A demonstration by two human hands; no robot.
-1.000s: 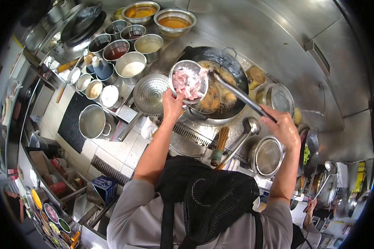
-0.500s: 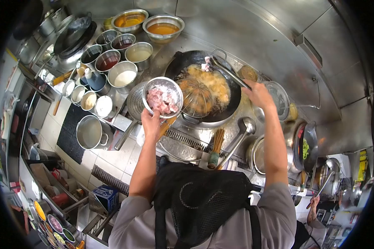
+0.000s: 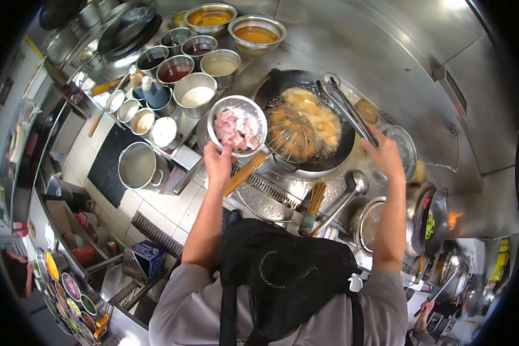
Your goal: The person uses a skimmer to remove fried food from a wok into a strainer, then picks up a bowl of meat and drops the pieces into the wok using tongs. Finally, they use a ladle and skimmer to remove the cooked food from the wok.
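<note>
meat bowl in left hand, tongs right hand

your left grip holds a bowl of raw meat just beside the wok; your right grip holds tongs over its rim.

Grey short sleeves, seemingly black mesh apron.

Shiny metal bowl, tongs; dark matt wok; steel counter glossy.
</note>
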